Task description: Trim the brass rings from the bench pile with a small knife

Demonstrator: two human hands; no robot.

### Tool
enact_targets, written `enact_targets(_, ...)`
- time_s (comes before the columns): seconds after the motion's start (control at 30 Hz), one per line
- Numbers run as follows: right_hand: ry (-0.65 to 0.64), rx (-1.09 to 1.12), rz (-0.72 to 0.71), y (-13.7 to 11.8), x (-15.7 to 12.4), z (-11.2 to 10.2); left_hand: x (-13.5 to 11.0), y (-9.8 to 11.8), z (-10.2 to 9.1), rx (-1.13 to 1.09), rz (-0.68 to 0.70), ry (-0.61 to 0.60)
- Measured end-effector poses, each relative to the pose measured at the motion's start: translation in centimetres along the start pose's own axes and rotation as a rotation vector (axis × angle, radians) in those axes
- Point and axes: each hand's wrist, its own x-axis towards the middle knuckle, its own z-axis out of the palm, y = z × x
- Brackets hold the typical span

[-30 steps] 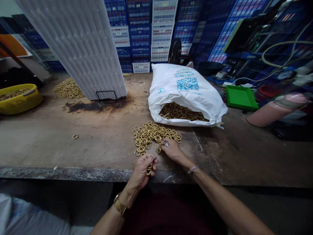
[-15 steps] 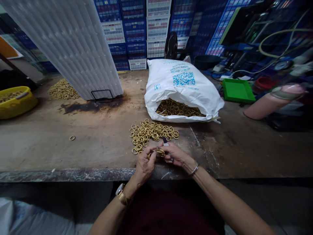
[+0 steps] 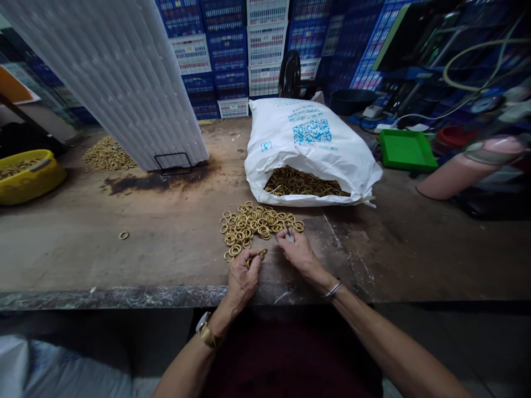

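A loose pile of brass rings [image 3: 257, 224] lies on the worn wooden bench [image 3: 166, 243] near its front edge. My left hand [image 3: 243, 278] is closed around several brass rings [image 3: 258, 255] just below the pile. My right hand [image 3: 297, 252] reaches to the pile's near right edge, fingers pinched on a small silvery object [image 3: 289, 236] I cannot make out. Behind the pile lies a white sack [image 3: 307, 143] on its side, its mouth open and full of the same rings.
A single ring [image 3: 123, 235] lies alone at the left. A tall white ribbed panel [image 3: 124, 77] leans at the back left with another ring heap [image 3: 108, 155] beside it. A yellow tub [image 3: 29, 174] sits far left, a green tray [image 3: 406, 149] right. Blue and white crates [image 3: 249, 50] are stacked behind.
My two hands met over a ring half a second ago. They have since parted: the right hand has gone back to the pile, the left stays closed on its rings.
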Motion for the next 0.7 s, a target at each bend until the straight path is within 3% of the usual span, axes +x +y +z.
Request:
enact_targets(0.13,-0.151,-0.08,-0.115,-0.4,-0.8,0.5,0.0,0.0,0.0,-0.019,0.024,-0.011)
enact_targets(0.27,-0.274,-0.041,-0.075,-0.8,-1.4,1.5,-0.1,0.2,-0.1,-0.035,0.043,-0.05)
enact_targets(0.33,-0.276,-0.026,-0.041,-0.7,-1.3,1.8,-0.2,0.3,-0.2,-0.058,-0.025,-0.073)
enact_targets(0.5,-0.276,-0.02,-0.008,-0.8,-1.3,1.6,-0.6,0.2,-0.1,-0.283,-0.353,-0.181)
enact_targets(0.7,-0.346,0.077,0.039,-0.4,-1.6,1.6,-0.8,0.4,-0.2,-0.456,-0.405,-0.284)
